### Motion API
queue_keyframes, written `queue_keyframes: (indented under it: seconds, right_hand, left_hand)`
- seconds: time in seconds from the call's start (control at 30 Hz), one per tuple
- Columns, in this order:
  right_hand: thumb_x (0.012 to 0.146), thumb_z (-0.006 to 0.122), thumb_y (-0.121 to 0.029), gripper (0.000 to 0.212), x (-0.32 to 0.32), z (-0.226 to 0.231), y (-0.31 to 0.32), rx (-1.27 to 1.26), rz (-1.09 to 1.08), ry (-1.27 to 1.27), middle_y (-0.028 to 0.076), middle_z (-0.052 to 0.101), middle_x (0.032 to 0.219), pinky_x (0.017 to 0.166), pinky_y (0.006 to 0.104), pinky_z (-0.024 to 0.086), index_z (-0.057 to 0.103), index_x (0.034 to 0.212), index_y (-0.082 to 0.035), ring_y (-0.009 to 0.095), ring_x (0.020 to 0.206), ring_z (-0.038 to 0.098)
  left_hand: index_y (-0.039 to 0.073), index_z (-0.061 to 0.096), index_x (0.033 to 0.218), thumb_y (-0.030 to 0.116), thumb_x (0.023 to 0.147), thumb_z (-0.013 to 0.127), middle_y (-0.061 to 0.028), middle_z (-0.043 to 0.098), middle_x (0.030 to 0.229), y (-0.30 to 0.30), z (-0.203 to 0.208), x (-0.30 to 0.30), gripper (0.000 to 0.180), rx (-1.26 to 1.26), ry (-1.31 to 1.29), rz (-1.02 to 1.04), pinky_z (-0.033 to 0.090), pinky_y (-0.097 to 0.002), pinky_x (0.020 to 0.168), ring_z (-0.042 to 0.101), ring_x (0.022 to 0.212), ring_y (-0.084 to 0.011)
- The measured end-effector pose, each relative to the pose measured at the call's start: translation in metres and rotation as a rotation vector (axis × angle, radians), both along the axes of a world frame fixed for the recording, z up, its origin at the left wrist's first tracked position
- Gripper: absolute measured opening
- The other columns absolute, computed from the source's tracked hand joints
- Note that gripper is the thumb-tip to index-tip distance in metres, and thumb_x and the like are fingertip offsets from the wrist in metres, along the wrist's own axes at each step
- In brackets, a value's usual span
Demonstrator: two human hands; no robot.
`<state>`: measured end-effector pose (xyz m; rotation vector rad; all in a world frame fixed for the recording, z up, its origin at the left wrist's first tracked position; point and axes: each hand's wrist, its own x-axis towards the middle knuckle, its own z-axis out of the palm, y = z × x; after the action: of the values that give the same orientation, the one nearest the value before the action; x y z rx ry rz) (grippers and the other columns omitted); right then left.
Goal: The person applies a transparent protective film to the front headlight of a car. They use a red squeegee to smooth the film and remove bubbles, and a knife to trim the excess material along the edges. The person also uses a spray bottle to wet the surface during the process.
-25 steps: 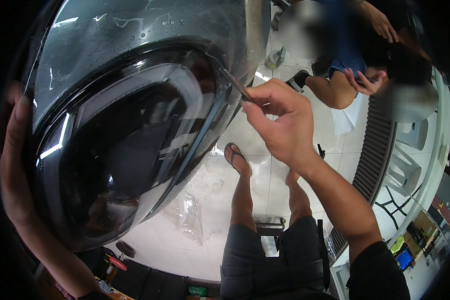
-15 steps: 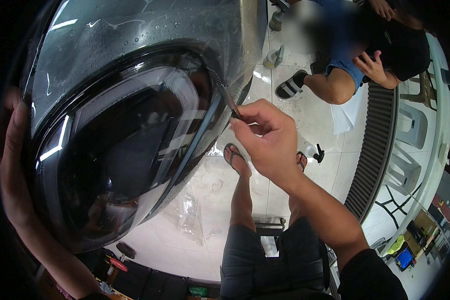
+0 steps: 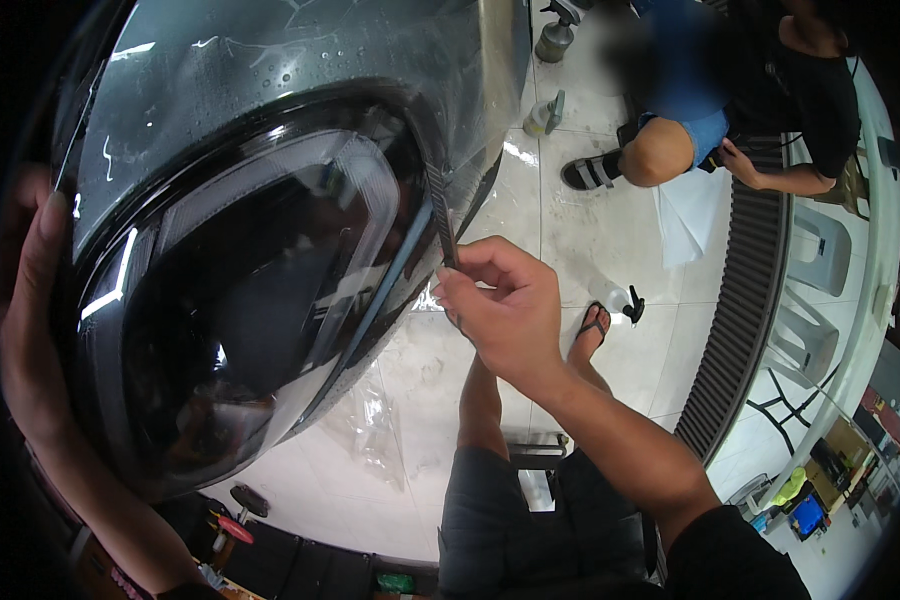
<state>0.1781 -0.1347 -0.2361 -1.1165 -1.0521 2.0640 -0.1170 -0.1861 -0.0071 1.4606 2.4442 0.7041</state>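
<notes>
In front of me is a car's dark headlight (image 3: 270,270), covered by glossy clear film that spreads over the wet grey bodywork (image 3: 220,60). A narrow, flat dark strip with a woven pattern (image 3: 440,205) lies along the headlight's right edge. My right hand (image 3: 510,315) pinches its lower end between thumb and fingers. At the far left, my left hand (image 3: 38,240) rests against the side of the car beside the headlight. Its thumb is stretched out and the other fingers are partly hidden in shadow.
A seated person (image 3: 820,110) is at the upper right. Spray bottles (image 3: 552,42) stand on the tiled floor, with another bottle (image 3: 610,294) near my foot. Crumpled clear plastic (image 3: 372,430) lies below the car. A dark ribbed grate (image 3: 735,320) and grey stools (image 3: 820,250) are farther right.
My right hand has moved down and left, and the strip now stands more upright along the headlight edge. My left hand stays in place. The other person has lowered their hand.
</notes>
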Motion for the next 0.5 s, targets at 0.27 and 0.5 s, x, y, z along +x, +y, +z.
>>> queue_keyframes:
  seconds: [0.27,0.5]
  right_hand:
    - [0.096,0.068,-0.001,0.007,-0.005,0.012,-0.013,-0.006,-0.044,-0.112,0.005,0.071,0.086,0.064,0.0204,0.052,0.068,0.101,0.004,0.005,0.078,0.064]
    - [0.097,0.069,-0.008,0.009,-0.008,0.013,-0.027,-0.032,-0.065,-0.124,0.003,0.071,0.084,0.068,0.0220,0.052,0.070,0.100,0.001,0.005,0.079,0.064]
  left_hand:
    - [0.001,0.047,0.155,0.028,0.101,0.067,-0.0017,0.060,0.098,0.014,0.004,0.001,0.063,-0.099,0.200,-0.199,0.045,-0.0275,0.100,0.062,0.100,-0.0137]
    - [0.003,0.048,0.155,0.021,0.100,0.069,0.0000,0.059,0.093,0.012,0.003,-0.007,0.061,-0.055,0.155,-0.269,0.047,-0.0238,0.088,0.060,0.089,-0.0110]
